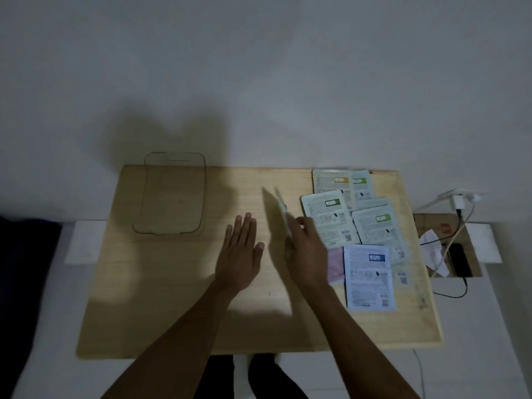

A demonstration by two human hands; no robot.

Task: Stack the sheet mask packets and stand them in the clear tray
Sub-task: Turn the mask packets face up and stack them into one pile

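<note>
Several sheet mask packets (374, 226) lie overlapping, face down, on the right part of the wooden table (178, 298); a blue-labelled one (370, 276) is nearest, a pink one (335, 266) peeks out beside it. My right hand (305, 249) grips one pale packet (277, 205) by its lower edge, lifted edge-on and blurred, left of the pile. My left hand (240, 253) is flat and open above the table's middle, fingers together, holding nothing. The clear tray (172, 194) sits empty at the table's far left.
A cardboard box (449, 249) right of the table holds a black device, white tissue and cables. A white charger (459, 201) is plugged in behind it. A white wall rises behind the table.
</note>
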